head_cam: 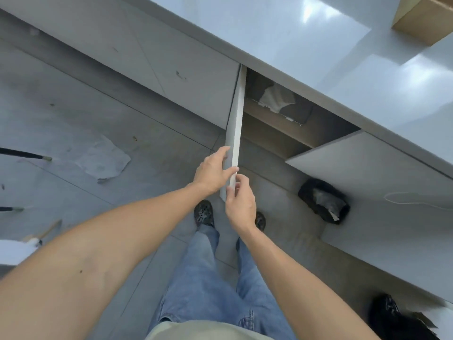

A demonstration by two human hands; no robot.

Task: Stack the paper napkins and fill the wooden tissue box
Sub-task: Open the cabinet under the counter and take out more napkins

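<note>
I stand before a grey counter and look down at an open cupboard. Its left door swings out towards me, edge-on. My left hand grips the door's outer edge from the left, and my right hand pinches the same edge lower down from the right. Inside the cupboard lies a pack of white paper napkins in clear wrapping on a wooden shelf. A wooden box corner shows at the counter's far right; whether it is the tissue box I cannot tell.
The right door stands wide open over the floor. A black bag with crumpled paper lies under it. A flat sheet of paper lies on the floor at left, near black cables. My feet are just below the door.
</note>
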